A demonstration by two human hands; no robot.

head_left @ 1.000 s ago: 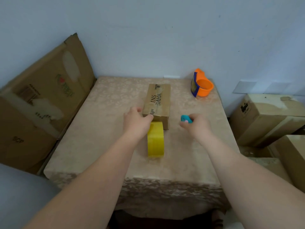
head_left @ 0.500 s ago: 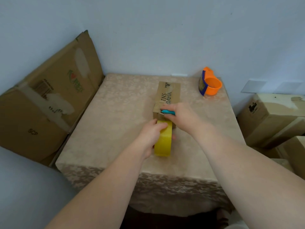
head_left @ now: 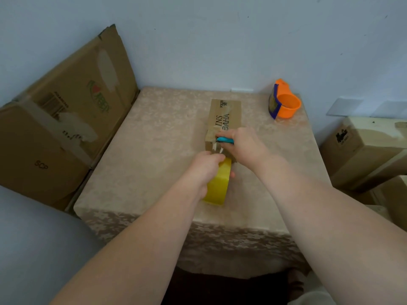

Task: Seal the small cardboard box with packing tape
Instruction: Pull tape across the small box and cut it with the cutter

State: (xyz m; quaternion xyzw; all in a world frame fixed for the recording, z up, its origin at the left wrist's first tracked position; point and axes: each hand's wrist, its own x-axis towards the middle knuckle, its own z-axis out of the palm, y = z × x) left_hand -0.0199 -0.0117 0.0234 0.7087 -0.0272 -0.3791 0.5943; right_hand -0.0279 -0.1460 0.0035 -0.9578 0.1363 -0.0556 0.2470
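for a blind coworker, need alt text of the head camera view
A person's left hand grips a yellow tape roll at the near end of a small cardboard box while the right hand holds a blue tool at its top edge. An orange dispenser sits far right on the table.

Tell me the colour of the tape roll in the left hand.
Yellow. The tape roll, gripped by the left hand, shows best in the head view.
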